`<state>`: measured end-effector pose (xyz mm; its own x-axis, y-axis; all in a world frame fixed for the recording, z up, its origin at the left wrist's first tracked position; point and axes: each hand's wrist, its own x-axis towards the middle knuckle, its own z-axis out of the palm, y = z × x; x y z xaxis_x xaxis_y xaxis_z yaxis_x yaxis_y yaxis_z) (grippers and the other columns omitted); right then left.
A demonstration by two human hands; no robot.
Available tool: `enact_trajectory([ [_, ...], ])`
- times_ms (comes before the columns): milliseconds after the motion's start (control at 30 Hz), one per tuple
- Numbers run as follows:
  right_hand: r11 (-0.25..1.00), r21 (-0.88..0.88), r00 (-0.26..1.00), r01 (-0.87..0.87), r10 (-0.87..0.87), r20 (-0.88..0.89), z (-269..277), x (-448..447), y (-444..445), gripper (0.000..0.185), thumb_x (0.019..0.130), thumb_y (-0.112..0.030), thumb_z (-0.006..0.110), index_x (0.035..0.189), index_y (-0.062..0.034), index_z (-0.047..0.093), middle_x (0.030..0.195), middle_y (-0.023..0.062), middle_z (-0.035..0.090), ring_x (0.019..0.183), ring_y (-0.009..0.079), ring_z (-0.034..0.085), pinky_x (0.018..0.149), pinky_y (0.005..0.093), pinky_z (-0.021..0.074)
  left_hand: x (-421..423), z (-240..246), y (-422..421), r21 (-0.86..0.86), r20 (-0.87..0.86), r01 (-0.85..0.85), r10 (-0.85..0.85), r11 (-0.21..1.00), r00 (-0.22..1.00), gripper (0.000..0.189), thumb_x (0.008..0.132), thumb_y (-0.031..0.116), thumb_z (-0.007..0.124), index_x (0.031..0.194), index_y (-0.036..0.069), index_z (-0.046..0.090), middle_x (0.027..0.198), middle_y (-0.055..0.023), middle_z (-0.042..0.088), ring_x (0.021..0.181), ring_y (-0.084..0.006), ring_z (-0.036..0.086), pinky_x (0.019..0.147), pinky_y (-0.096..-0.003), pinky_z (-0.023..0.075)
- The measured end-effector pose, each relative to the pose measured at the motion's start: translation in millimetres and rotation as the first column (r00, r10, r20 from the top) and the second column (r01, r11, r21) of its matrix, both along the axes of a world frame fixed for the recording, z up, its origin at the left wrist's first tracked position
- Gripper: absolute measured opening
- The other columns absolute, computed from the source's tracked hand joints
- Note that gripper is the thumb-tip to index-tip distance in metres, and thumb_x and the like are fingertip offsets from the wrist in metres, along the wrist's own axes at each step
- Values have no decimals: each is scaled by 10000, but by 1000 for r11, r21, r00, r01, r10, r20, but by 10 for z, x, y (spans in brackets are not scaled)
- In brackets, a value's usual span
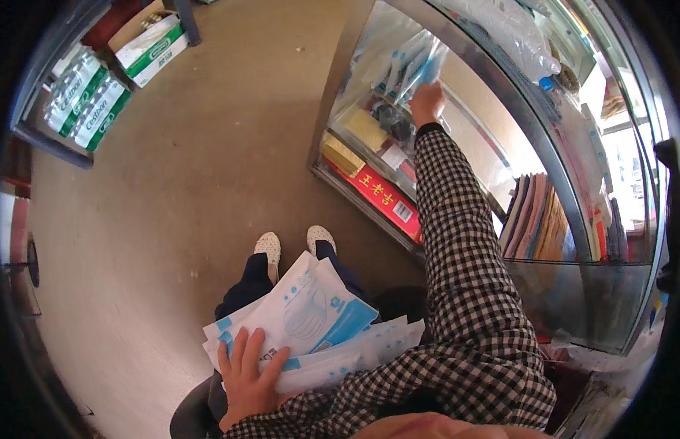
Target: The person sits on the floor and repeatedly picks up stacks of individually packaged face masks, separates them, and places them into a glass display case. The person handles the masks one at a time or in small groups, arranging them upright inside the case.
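Across my lap lies a loose pile of white and blue face mask packets point(312, 313), printed with a pleated mask. My left hand point(249, 370) rests palm down on the pile's left side, its fingers spread over the packets. My right arm reaches into a metal-framed glass display cabinet point(332, 82). Inside it, my right hand point(429, 103) is closed on a clear plastic packet point(429, 68) with blue showing through. More blue and white packets point(397, 68) stand beside that hand on the upper shelf. The right fingertips are mostly hidden.
A red box point(375, 189) bearing writing and a gold box point(343, 155) lie on the cabinet's bottom shelf. Folded cloths point(532, 217) stand upright at its right. Shrink-wrapped Cestbon water bottles point(87, 101) and an open carton point(150, 46) are at the far left.
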<state>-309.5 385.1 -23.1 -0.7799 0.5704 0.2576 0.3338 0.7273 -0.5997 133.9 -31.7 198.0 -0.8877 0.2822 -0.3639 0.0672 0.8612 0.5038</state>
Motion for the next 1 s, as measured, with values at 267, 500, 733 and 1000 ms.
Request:
enact_trajectory([
  [267, 991, 131, 983, -29, 4, 184, 167, 77, -352, 281, 819, -260, 600, 934, -4, 575, 896, 198, 654, 876, 359, 654, 767, 435, 529, 7, 32, 17, -13, -16, -20, 20, 1000, 1000, 464, 724, 215, 710, 1164, 229, 564, 1383, -163, 412, 1301, -397, 369, 1041, -618, 221],
  [500, 976, 114, 935, -186, 140, 326, 283, 205, -427, 432, 810, -323, 611, 1057, 21, 526, 1065, 247, 614, 992, 388, 613, 831, 451, 496, 155, -90, 29, -4, -7, -30, 30, 1000, 1000, 731, 535, 299, 887, 1189, 280, 562, 1405, -157, 372, 1329, -384, 321, 1053, -658, 150],
  [733, 960, 214, 918, -181, 87, 387, 321, 281, -344, 410, 832, -301, 562, 1078, 23, 513, 1033, 259, 630, 973, 399, 619, 842, 468, 486, 206, -92, 53, 9, -18, -47, 47, 999, 999, 708, 564, 313, 884, 1193, 278, 562, 1406, -149, 379, 1330, -374, 323, 1059, -653, 150],
  [1000, 859, 196, 810, -473, 336, 481, 139, 704, -131, 294, 805, -268, 566, 921, -1, 596, 926, 218, 667, 880, 329, 667, 764, 425, 524, 53, 1, 67, 58, -77, 5, -1, 998, 997, 586, 655, 232, 760, 1199, 242, 544, 1413, -148, 394, 1302, -383, 376, 1047, -597, 233],
])
